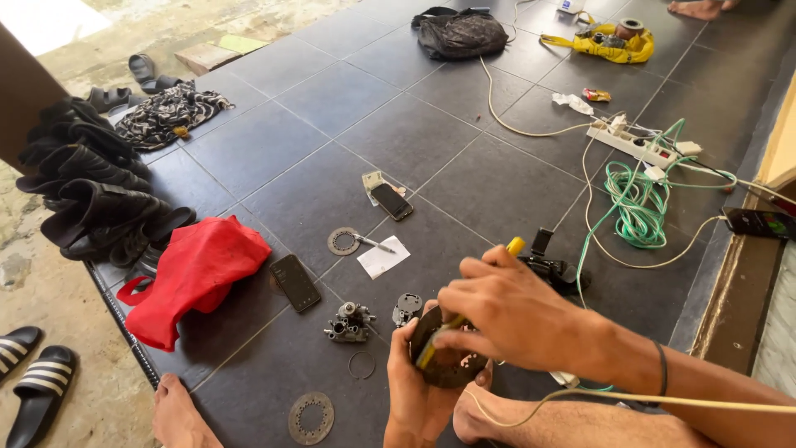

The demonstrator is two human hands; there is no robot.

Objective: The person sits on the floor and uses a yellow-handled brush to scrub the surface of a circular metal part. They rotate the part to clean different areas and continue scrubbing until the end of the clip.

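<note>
Above dark floor tiles [332,108], round metal part [448,365] cradled in left hand [414,390], right hand [506,319] gripping yellow-handled screwdriver [439,344].

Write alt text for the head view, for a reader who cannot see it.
A person seated on a dark tiled floor holds a round dark metal part in the left hand while the right hand works a yellow-handled tool against it. Small metal parts, two phones and a red bag lie nearby.
</note>
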